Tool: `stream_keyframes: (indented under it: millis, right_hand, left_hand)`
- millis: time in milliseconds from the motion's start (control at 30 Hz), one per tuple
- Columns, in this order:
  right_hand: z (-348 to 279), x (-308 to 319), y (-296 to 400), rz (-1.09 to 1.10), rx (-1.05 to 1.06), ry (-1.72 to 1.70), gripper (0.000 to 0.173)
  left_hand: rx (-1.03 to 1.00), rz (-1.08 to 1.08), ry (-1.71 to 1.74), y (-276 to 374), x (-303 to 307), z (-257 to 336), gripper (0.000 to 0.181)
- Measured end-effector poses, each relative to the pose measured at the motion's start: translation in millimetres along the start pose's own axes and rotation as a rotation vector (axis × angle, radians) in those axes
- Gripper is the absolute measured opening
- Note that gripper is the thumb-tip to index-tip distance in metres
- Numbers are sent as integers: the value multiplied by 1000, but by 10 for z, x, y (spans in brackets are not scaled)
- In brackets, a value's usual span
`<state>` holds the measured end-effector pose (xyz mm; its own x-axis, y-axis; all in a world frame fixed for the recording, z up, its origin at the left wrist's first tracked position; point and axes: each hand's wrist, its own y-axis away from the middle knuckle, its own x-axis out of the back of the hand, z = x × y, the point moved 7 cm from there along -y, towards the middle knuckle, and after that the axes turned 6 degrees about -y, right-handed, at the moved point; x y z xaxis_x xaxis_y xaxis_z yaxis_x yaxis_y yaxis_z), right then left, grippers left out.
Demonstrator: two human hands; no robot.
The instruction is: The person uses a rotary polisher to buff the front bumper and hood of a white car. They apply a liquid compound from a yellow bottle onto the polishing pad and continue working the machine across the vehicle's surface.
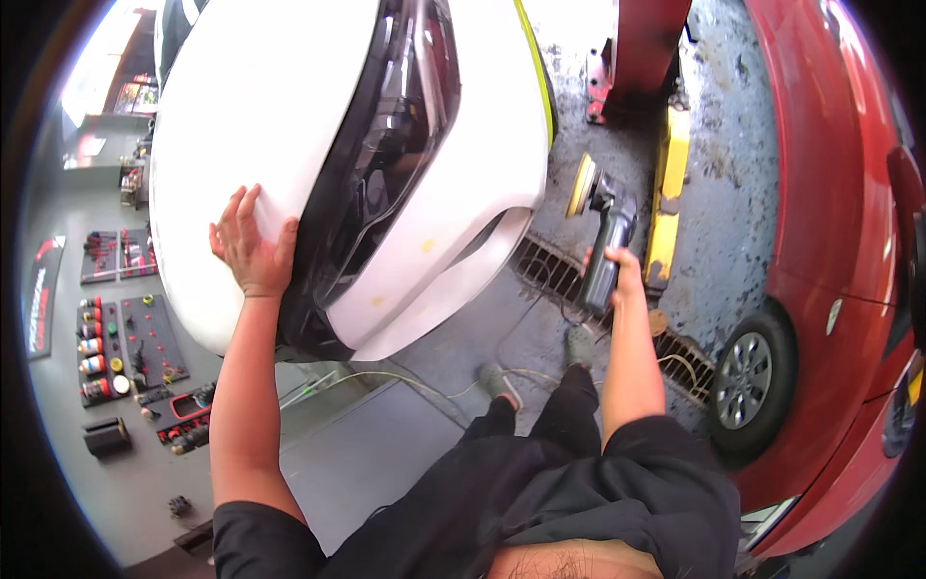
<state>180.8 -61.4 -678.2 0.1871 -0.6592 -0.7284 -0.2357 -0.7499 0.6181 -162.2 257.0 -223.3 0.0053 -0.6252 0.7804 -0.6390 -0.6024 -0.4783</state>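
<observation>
My left hand (252,246) rests with spread fingers on the white car hood (239,116), beside its dark edge. In my right hand (623,275) is a black angle polisher (609,231), gripped by its body. Its yellowish foam pad (581,186) faces the white car and stands apart from it. Between hood and fender lies a clear headlight (391,145). Yellowish spots (428,247) mark the white bumper (405,282) below the headlight.
A red car (832,217) with a silver wheel (743,380) stands to the right. A yellow lift arm (667,195) runs by a red post (647,51). Cords cross the floor near a drain grate (550,268) and my feet. Wall boards (155,340) hold tools and bottles.
</observation>
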Motion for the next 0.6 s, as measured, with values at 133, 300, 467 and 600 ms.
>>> stream_keyframes:
  millis: [133, 300, 467, 600]
  right_hand:
    - [-471, -788, 997, -22, 186, 268, 61]
    - [-1199, -2204, 1170, -283, 446, 408, 63]
    - [-2064, -3971, 562, -392, 704, 451, 47]
    - [-2368, -4558, -322, -364, 320, 589, 36]
  left_hand:
    - [25, -5, -47, 16, 68, 15, 72]
    - [93, -21, 42, 9, 179, 14, 70]
    - [2, -99, 263, 696, 959, 643, 69]
    - [-129, -407, 274, 2322, 1206, 719, 77]
